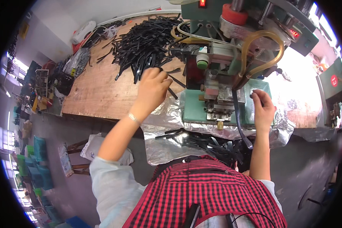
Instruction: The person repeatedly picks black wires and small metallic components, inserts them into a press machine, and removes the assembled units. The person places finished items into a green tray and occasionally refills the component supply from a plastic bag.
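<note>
My left hand (pixel 152 86) is closed, its fingers curled at the near edge of a big pile of black strips (pixel 144 41). A bit of black shows at its knuckles, but what it holds is hidden. My right hand (pixel 264 108) is pinched to the right of the press machine (pixel 220 89), with a small dark piece (pixel 252 95) at its fingertips. Between that hand and the metal fixture, one long black strip (pixel 238 117) hangs down from the machine over the table's front edge. It stands apart from my right fingers.
More black strips (pixel 216 148) lie on silvery sheeting (pixel 159 140) in front of me, below the table edge. A yellowish hose (pixel 280 45) loops over the machine's right side. A green-capped knob (pixel 202 62) stands at its left. Bagged clutter (pixel 78 60) sits at the wooden table's far left.
</note>
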Motion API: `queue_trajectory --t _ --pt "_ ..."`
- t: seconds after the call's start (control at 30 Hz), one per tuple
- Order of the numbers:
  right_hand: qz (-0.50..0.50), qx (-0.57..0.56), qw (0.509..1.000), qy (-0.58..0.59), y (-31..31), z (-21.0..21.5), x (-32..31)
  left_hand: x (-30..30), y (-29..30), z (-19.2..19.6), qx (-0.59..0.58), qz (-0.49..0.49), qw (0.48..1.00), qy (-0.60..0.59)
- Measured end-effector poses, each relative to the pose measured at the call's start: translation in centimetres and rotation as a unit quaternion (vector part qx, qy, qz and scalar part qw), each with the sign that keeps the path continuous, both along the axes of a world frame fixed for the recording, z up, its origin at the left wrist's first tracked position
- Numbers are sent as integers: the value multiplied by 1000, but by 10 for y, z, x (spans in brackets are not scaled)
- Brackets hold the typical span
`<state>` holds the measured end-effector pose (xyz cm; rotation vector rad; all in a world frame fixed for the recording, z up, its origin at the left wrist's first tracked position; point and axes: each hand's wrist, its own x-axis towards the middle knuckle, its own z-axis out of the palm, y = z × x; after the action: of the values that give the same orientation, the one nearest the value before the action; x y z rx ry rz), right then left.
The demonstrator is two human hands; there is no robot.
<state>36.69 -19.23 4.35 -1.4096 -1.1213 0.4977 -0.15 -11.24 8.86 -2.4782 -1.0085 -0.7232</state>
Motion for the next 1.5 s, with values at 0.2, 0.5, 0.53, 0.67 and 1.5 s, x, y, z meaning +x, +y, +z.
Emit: queue_trajectory --t 0.2,0.5,0.53,0.67,1.5 --pt "-62 -30 996 -61 -17 -13 14 -22 52 -73 -118 -58 986 102" --pt "-242 -1 955 -171 -101 -29 55 -33 9 -50 -247 50 744 -618" --pt "-234 -3 962 -141 -99 -24 52 -30 5 -41 -274 47 735 -619" --pt "-138 64 976 -155 -61 15 13 -14 6 -24 -349 9 744 -570" --pt "163 78 974 137 -26 86 -75 124 -70 27 5 -293 928 -229"
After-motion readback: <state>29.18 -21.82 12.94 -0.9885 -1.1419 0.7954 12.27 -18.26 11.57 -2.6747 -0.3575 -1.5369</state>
